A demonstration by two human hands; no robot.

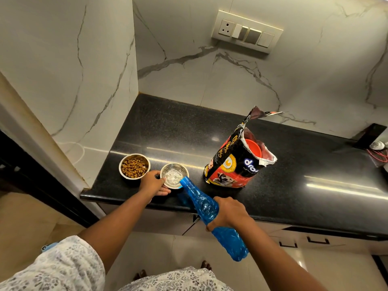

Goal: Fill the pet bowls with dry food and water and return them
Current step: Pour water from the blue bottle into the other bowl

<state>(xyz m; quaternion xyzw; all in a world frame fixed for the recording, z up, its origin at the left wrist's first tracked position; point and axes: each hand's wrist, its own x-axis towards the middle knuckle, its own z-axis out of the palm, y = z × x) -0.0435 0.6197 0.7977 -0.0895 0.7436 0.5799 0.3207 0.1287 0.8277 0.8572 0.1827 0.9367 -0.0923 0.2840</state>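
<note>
Two steel bowls stand near the front left corner of the black counter (pixel 168 127). The left bowl (pixel 134 166) is full of brown dry food. The right bowl (pixel 173 174) holds clear water, and my left hand (pixel 154 184) grips its near left rim. My right hand (pixel 228 213) holds a blue plastic bottle (pixel 206 208) around its middle, tilted with its mouth over the right bowl's near rim, and water runs into the bowl. An open red and black pet food bag (pixel 235 160) stands upright to the right of the bowls, with an orange scoop inside.
A marble wall rises behind the counter, and a marble pillar stands at its left end. A switch panel (pixel 246 31) is mounted on the wall. Red cables and a dark object (pixel 375 143) lie at the counter's far right. Drawers with black handles sit below the counter.
</note>
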